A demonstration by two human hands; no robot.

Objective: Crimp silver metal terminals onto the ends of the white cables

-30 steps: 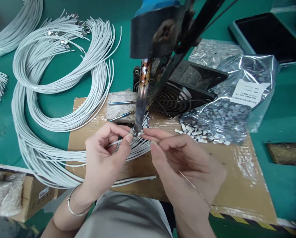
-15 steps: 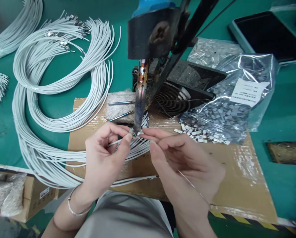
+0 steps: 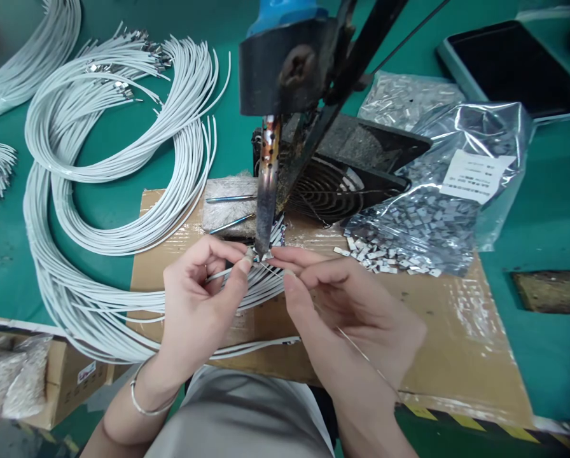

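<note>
Thumb and forefinger of the left hand (image 3: 201, 312) pinch a white wire (image 3: 219, 274) close to its end, the other fingers curled in behind. The right hand (image 3: 352, 318) has its thumb and fingers closed on a thin silvery wire (image 3: 368, 360), which slants up past the thumb toward the left fingertips and trails back across the palm to the wrist. Between the two sets of fingertips sits a small metal piece (image 3: 266, 256) — too small to tell whether the right forefinger touches it. Right there, the dark tip of a soldering iron (image 3: 268, 184) comes down from above, its blue-and-black holder (image 3: 285, 63) fixed to a slanting black arm.

Beneath the hands, a big bundle of white wires (image 3: 94, 312) runs across a cardboard sheet (image 3: 437, 356) and loops away to the left over the green tabletop (image 3: 8, 267). Just behind the left fingers lies a wrapped block (image 3: 218, 219) with two slim metal rods (image 3: 232, 224) on it. A black fan (image 3: 330, 191) stands behind the iron; to its right, loose metal pieces (image 3: 385, 262) spill beside a clear bag (image 3: 418, 222) full of similar ones — and beyond that rests a dark-screened device (image 3: 518, 70).
</note>
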